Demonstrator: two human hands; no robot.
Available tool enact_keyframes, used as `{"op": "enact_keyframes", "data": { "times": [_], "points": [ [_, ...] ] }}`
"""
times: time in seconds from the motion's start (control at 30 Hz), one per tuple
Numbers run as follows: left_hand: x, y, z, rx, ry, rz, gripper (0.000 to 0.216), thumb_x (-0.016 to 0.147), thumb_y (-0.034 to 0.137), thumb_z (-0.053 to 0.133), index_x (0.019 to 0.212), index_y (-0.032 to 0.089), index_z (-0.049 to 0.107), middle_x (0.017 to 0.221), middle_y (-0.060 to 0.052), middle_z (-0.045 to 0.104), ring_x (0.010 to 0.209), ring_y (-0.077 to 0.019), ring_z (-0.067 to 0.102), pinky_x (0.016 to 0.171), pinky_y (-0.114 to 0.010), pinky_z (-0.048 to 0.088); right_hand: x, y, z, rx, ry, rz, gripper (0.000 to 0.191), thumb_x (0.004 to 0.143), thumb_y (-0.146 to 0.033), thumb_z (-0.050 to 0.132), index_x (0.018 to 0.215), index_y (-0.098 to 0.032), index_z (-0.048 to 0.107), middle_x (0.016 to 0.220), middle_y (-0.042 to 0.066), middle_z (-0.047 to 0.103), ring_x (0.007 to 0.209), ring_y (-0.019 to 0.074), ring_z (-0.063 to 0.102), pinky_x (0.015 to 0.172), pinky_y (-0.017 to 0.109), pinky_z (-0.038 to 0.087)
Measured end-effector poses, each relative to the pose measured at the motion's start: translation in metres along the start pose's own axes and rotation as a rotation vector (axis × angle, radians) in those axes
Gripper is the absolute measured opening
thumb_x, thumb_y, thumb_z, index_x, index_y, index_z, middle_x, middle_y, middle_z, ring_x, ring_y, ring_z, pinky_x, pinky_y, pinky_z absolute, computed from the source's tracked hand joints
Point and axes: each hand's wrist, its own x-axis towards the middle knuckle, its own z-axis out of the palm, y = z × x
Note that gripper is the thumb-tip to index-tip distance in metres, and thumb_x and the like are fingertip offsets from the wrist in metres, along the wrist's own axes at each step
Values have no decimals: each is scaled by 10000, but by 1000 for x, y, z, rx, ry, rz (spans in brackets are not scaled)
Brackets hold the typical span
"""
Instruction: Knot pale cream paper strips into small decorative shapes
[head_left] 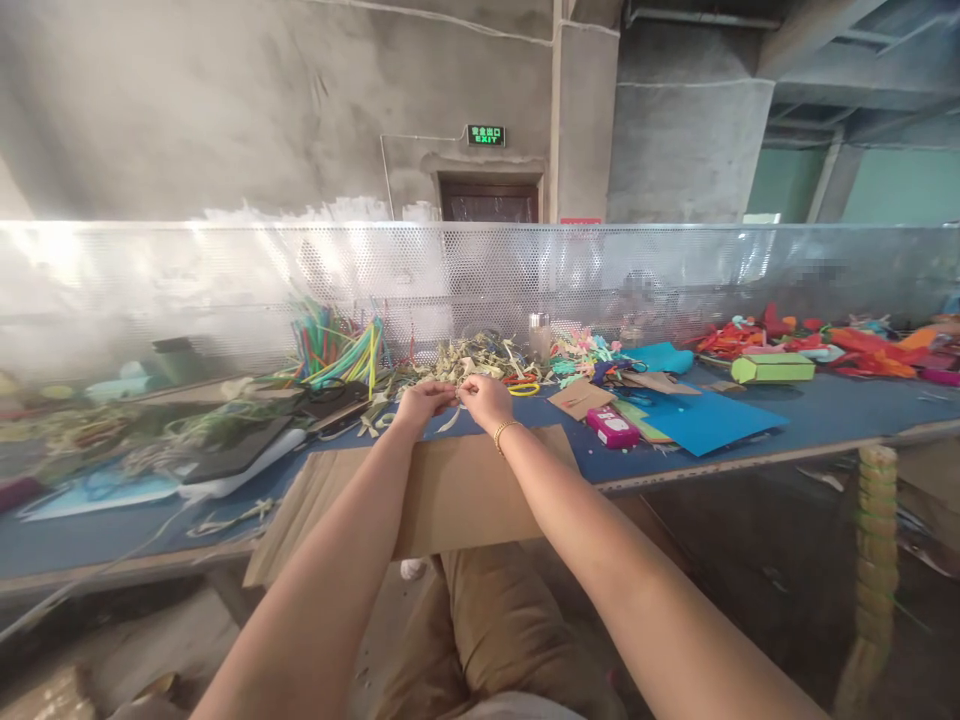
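Observation:
My left hand [429, 402] and my right hand [486, 402] meet over the table's middle, fingertips pinched close together. What lies between the fingers is too small to make out. A pale strip [451, 420] shows just under the fingertips; whether it is held or lies on the table I cannot tell. Behind the hands spreads a heap of pale green strips [480, 352]. Beneath my forearms a sheet of brown cardboard [472, 490] juts over the table's front edge. Yellow-handled scissors [523, 390] rest right of my right hand.
Left stand a bundle of coloured sticks [330, 345] and a dark flat device [240, 455] with a cable. On the right lie a magenta box [613, 426], blue sheets [712, 418], a green box [772, 369] and red-orange pieces [877, 348]. A perforated metal screen [495, 270] borders the back.

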Motion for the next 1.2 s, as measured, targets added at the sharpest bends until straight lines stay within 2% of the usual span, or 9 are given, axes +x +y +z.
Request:
{"op": "enact_keyframes", "data": {
  "times": [0.23,0.33,0.47,0.73,0.93,1.2],
  "points": [
    [-1,-2,0,-65,-23,-8,331,468,297,860,709,148,691,685,-30,679,649,-133,626,684,-272,525,1,4,-3,10,-39,-34,158,842,-315,576,836,-247,718,870,-1,729,819,152,630,705,245,421],
    [0,-2,-1,-89,-17,4,350,462,333,860,693,145,676,677,-15,660,649,-123,612,704,-268,527,1,2,-3,-13,-33,-53,168,848,-274,555,883,-247,718,930,16,728,878,166,631,747,255,430],
    [-1,0,-1,-114,-25,11,364,472,352,855,705,144,669,684,-4,645,641,-107,596,701,-257,523,1,0,-2,3,-10,-24,149,830,-226,560,901,-243,690,902,8,725,855,168,639,740,259,437],
    [-3,3,1,-113,-77,-12,326,501,321,847,698,139,661,670,-4,629,611,-96,576,658,-247,504,1,1,0,10,1,-13,106,837,-257,561,862,-236,662,848,2,712,809,170,633,703,265,429],
    [-2,0,1,-117,-118,-24,318,498,284,855,703,131,665,669,-7,631,610,-91,575,656,-239,501,2,3,1,61,-7,-44,93,841,-261,573,848,-237,663,875,-11,704,845,162,624,735,260,423],
    [0,-3,-1,-148,-87,-6,289,561,279,829,734,137,647,733,-41,664,710,-136,636,716,-279,529,3,4,0,54,52,-45,71,830,-224,587,822,-216,657,941,10,685,926,163,595,821,266,417]
  ]
}}
